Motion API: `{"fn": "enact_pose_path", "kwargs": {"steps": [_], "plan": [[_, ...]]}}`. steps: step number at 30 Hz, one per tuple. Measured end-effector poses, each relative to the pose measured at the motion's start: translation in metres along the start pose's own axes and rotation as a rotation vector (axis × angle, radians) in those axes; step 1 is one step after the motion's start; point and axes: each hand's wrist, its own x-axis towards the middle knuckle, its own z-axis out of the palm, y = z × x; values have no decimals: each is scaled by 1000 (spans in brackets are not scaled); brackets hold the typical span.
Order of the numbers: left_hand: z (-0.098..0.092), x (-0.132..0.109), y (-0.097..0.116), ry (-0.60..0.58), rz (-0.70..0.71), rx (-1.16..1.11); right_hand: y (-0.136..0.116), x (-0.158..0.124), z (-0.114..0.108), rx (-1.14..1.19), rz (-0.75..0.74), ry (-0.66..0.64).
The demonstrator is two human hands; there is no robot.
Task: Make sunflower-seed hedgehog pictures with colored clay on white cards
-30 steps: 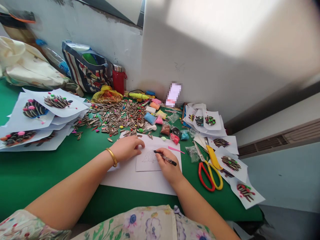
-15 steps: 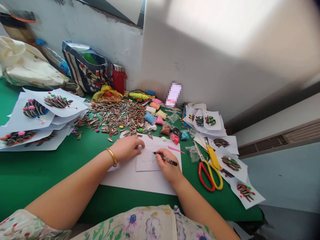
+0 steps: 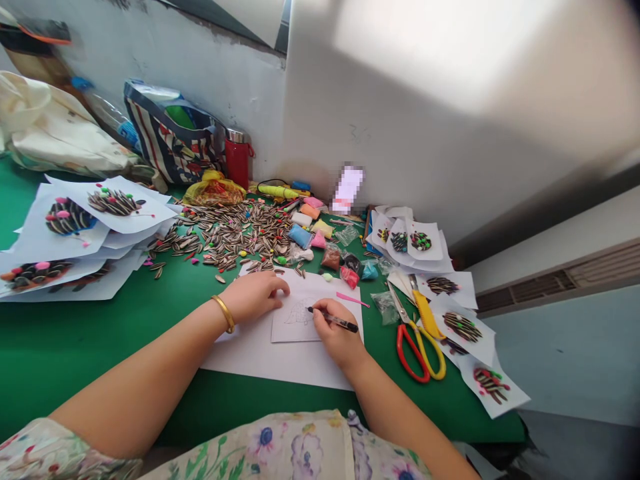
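Note:
My right hand grips a black pen, its tip resting on a small white card that bears a pencil-like sketch. The card lies on a larger white sheet on the green table. My left hand, with a gold bangle at the wrist, lies curled on the card's upper left edge and presses it down; nothing is held in it.
A heap of striped sunflower seeds lies beyond the sheet, with small bags of coloured clay. Finished seed pictures are stacked at the left and right. Red and yellow scissors lie right of my hand. Bags and a red flask stand by the wall.
The pen tip has slid a little down and right on the card. My left hand has stayed put.

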Motion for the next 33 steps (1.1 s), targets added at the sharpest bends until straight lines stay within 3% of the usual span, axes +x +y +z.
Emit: {"fn": "enact_pose_path", "kwargs": {"steps": [33], "plan": [[0, 0, 0, -1, 14, -6, -2, -3, -2, -40, 19, 17]]}}
